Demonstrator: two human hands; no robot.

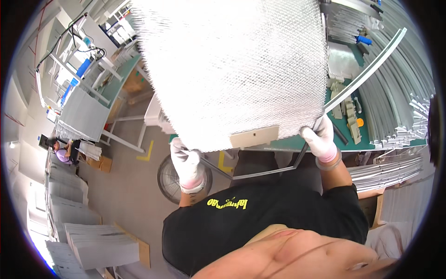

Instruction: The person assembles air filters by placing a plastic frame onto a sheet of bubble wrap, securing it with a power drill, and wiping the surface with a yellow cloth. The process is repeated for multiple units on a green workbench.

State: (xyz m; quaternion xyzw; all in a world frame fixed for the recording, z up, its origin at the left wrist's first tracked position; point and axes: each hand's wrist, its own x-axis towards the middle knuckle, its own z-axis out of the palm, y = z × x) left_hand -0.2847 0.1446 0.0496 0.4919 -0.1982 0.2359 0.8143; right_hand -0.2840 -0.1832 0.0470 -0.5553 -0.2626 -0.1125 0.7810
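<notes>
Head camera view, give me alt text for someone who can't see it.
Two white-gloved hands, left hand and right hand, hold up a large silvery mesh panel by its lower corners, over a green workbench with metal strips.

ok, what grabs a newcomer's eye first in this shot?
A big bright mesh panel fills the upper middle, held up by its lower edge in both gloved hands: left hand at its lower left corner, right hand at the lower right. Behind it at right lies a green bench with metal strips; a round fan stands on the floor below the left hand.
</notes>
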